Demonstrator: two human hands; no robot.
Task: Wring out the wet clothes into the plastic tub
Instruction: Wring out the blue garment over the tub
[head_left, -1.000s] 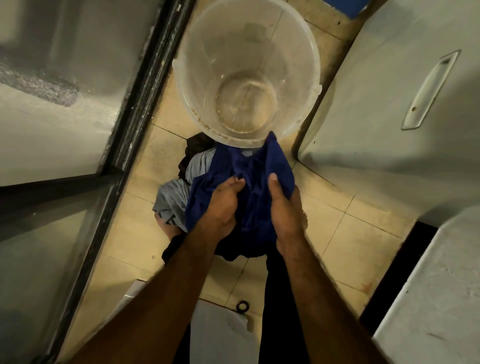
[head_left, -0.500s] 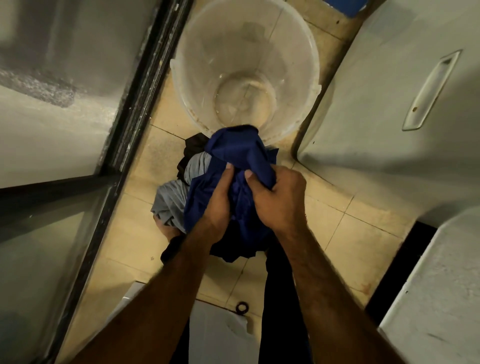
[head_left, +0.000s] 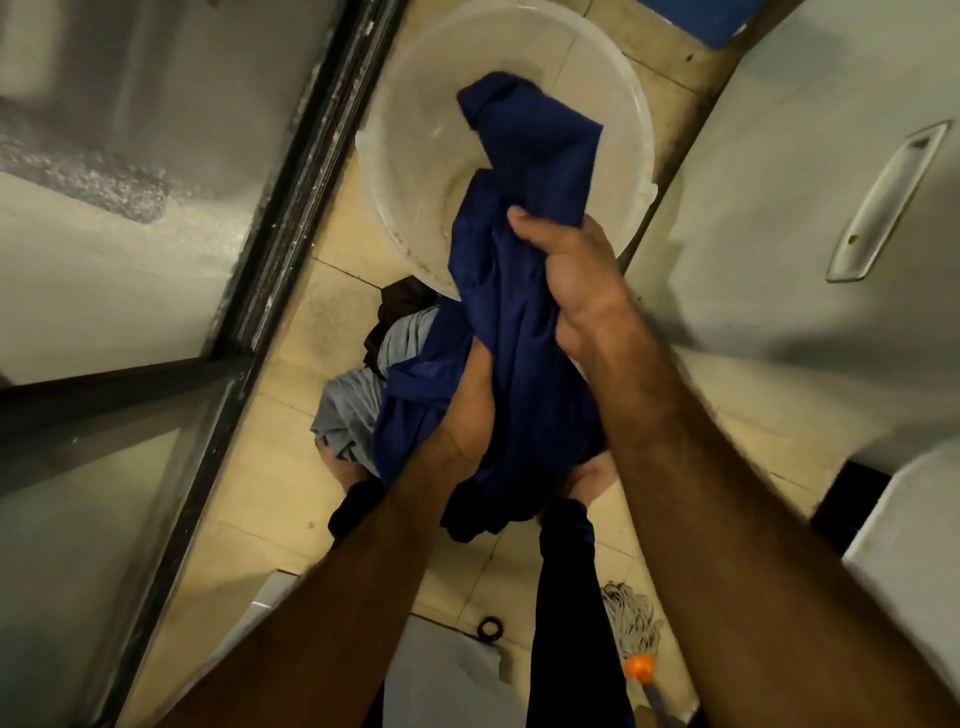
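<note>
A dark blue wet garment (head_left: 524, 332) hangs between both my hands, its upper end draped over the near rim of the translucent plastic tub (head_left: 410, 156) on the tiled floor. My right hand (head_left: 571, 275) grips the cloth near its top, just over the tub's rim. Lower down, my left hand (head_left: 467, 410) holds the garment from underneath, its fingers buried in the folds. A grey garment (head_left: 353, 400) and a black one (head_left: 400, 301) lie heaped on the floor beside the tub, under the blue cloth.
A glass door with a dark metal frame (head_left: 291, 208) runs along the left. A white appliance with a recessed handle (head_left: 883, 197) stands on the right. A mop head (head_left: 631, 618) with an orange fitting lies near my feet on the beige tiles.
My right hand has lifted the blue garment's upper end forward, so it now reaches over the tub's rim. My left hand has slid lower along the cloth.
</note>
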